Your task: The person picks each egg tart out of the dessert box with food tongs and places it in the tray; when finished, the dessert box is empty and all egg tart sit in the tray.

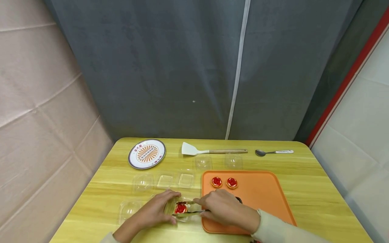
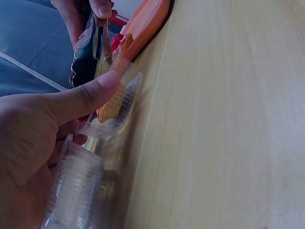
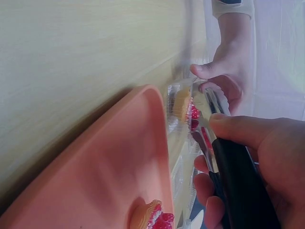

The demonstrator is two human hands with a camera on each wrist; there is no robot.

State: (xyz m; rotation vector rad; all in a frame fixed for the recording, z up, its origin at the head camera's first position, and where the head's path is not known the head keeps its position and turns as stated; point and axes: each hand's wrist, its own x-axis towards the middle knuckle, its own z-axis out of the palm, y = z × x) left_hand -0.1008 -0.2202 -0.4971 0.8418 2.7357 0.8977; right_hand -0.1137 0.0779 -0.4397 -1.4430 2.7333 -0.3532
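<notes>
My right hand [image 1: 221, 206] grips a pair of metal tongs [image 3: 245, 186] by their black handle. Between the tongs' tips is a small tart [image 1: 180, 208] with red topping and a pale crust. The tart sits inside a clear plastic box [image 3: 174, 102] on the table, just left of the orange tray. My left hand [image 1: 156, 208] holds that box from its left side, thumb [image 2: 102, 86] on the near wall and fingers on the far side, partly hidden in the left wrist view. A lid-like clear half [image 2: 74, 183] lies beneath the left hand there.
Two more red-topped tarts [image 1: 216, 182] are at the back of the orange tray [image 1: 258, 189]. Several clear plastic containers [image 1: 143, 182] stand around the left and back. Along the far edge lie a patterned plate [image 1: 147, 154], a white spatula [image 1: 189, 149] with wooden handle and a spoon [image 1: 260, 153].
</notes>
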